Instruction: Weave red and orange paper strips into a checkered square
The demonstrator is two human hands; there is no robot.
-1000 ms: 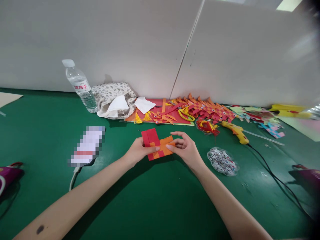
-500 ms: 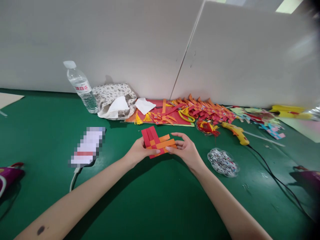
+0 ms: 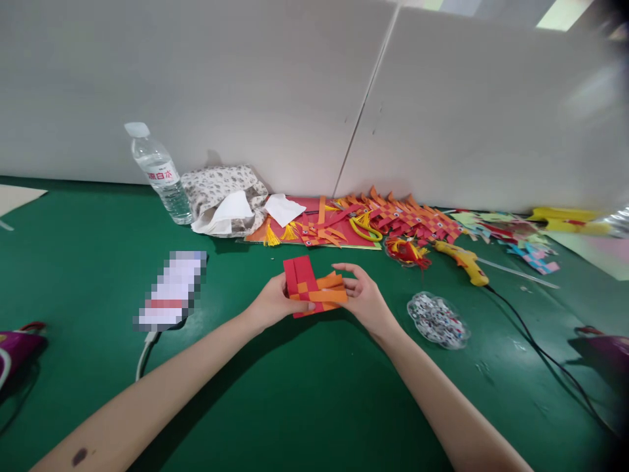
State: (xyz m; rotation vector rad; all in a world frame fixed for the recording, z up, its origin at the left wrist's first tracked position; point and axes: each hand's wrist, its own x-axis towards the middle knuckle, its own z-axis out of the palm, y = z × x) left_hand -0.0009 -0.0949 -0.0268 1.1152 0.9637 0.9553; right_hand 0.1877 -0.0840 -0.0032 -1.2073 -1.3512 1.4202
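Between my hands is a woven piece of red and orange paper strips (image 3: pixel 303 286), held above the green table. My left hand (image 3: pixel 275 303) grips its left edge, thumb on top and fingers behind. On the right, my right hand (image 3: pixel 362 296) is at the free ends of the orange strips, its thumb side against them and its index finger raised and curved. The red strips point up and away; the orange ones stick out to the right, slightly fanned. My right fingertips are partly hidden behind the strips.
Behind lie finished woven paper fish (image 3: pixel 407 216) and yellow tassels (image 3: pixel 271 236). A yellow glue gun (image 3: pixel 464 262) and a dish of googly eyes (image 3: pixel 437 319) are on the right. At left are a phone (image 3: pixel 171 288), a water bottle (image 3: pixel 160 174) and a patterned cloth pouch (image 3: pixel 221 180).
The woven paper has shifted slightly down and right and tilted a little. The red strips lie closer together, and the orange strips have moved at my right fingers.
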